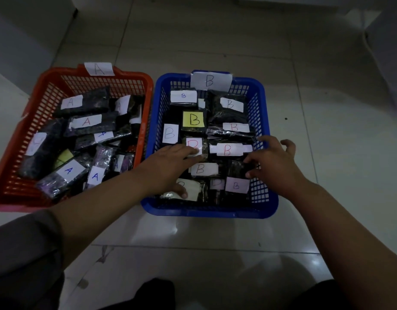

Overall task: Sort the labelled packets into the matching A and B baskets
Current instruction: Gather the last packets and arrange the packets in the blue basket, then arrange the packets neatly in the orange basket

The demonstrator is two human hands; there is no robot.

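Dim indoor room, sort unclear: glossy tiled floor [215,238], pale walls.

The red basket [146,86] with a big A tag sits just left of the blue basket [263,121] with a big B tag, and each is full of dark shiny packets [226,113] wearing paper labels with its own letter.

Pale tiled floor [215,233], red basket [18,193] beside blue basket [206,211]
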